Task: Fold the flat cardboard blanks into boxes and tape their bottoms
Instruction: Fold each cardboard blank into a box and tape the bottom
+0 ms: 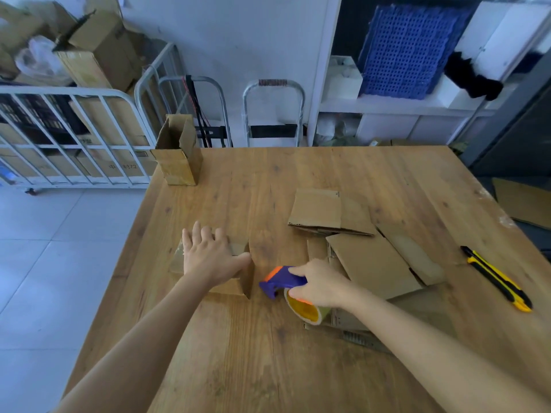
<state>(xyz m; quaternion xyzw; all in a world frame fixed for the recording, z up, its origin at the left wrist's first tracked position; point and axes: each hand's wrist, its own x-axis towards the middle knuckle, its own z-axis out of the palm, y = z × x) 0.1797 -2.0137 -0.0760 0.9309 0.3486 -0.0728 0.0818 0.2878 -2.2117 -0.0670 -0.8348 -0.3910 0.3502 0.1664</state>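
Note:
A small cardboard box point(238, 283) stands on the wooden table point(268, 353) near its left side. My left hand point(210, 257) lies flat on top of it, fingers spread and straight, pressing the flaps down. Just right of the box, my right hand point(320, 283) grips a blue and orange tape dispenser point(278, 280) with a roll of tape point(307, 311) in it. Several flat cardboard blanks point(372, 263) lie in a loose pile under and behind my right hand. One folded box point(179, 153) stands upright with its top open at the table's far left corner.
A yellow and black utility knife point(496, 278) lies near the table's right edge. A white metal cart point(74, 138) with cartons stands left of the table on the tiled floor. Two hand trolleys point(272, 114) lean on the wall behind. More cardboard point(524, 201) lies on the floor at right.

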